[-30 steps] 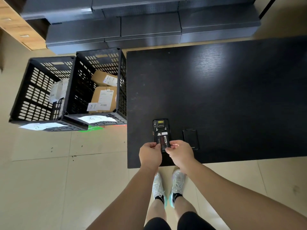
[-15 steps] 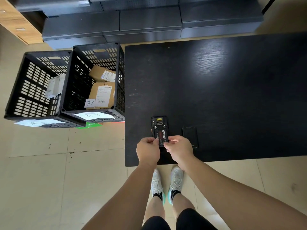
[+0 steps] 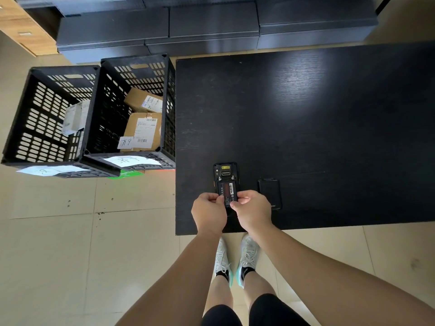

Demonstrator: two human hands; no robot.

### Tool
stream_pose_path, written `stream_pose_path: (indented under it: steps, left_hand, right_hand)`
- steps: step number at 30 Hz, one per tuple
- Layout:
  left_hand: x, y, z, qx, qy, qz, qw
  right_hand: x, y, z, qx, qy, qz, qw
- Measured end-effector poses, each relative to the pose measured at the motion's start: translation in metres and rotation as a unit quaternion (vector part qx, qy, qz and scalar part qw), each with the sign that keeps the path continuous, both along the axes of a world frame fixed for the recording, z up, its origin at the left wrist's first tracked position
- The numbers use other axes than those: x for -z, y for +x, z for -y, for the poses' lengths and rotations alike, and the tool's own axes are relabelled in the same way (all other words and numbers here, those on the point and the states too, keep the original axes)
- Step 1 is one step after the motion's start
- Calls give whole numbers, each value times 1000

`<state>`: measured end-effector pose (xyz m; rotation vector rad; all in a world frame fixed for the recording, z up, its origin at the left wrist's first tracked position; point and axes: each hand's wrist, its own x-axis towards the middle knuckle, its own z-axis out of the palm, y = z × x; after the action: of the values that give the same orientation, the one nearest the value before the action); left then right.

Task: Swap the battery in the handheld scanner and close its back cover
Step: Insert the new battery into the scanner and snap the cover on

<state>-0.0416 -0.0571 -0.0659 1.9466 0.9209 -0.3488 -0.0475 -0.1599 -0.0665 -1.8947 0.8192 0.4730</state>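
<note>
both hands meet at the near end of the scanner (image 3: 225,176), and each grip is pinched on the battery (image 3: 227,191): the left hand (image 3: 209,214) has its fingertips on the battery's left edge, the right hand (image 3: 253,211) has its thumb and fingers on the right edge and lower corner. from the head view, the only one, the scanner lies face down on the black counter (image 3: 317,128), close to the near edge and towards its left side, with its back open so the small window and contacts at the far end show. the battery sits over the open bay, its label with a red band facing up; whether it is fully seated or slightly lifted at the near end cannot be told, as the hands hide that end. just to the right of the scanner, apart from it and nearly touching the right hand, lies the back cover (image 3: 269,192), a flat dark rectangle on the counter. both forearms reach in from below, bare, and under them are two pale sneakers (image 3: 247,257) on the tiled floor (image 3: 70,255). to the left of the counter stand two black slotted crates (image 3: 131,109) side by side on the floor; the nearer one to the counter holds cardboard parcels (image 3: 143,130) with printed labels, the other a pale parcel. white paper sheets with handwriting hang at the crates' near rims. beyond the counter's far edge runs a row of dark grey boxes (image 3: 211,27).
</note>
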Motion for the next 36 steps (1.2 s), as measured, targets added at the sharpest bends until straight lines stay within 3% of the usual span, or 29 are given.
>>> stream_pose_path:
  steps: [21,29,36]
  left_hand:
    - [3,0,-8,61,23,-2,998]
    - [10,3,-4,44,30,-16,998]
    - [-14,5,47,126,46,78,988]
  right_hand:
    - [6,0,13,-18,-25,3,1000]
    - [13,3,14,-30,-33,6,999]
    - [-3,4,53,-5,-94,16,995]
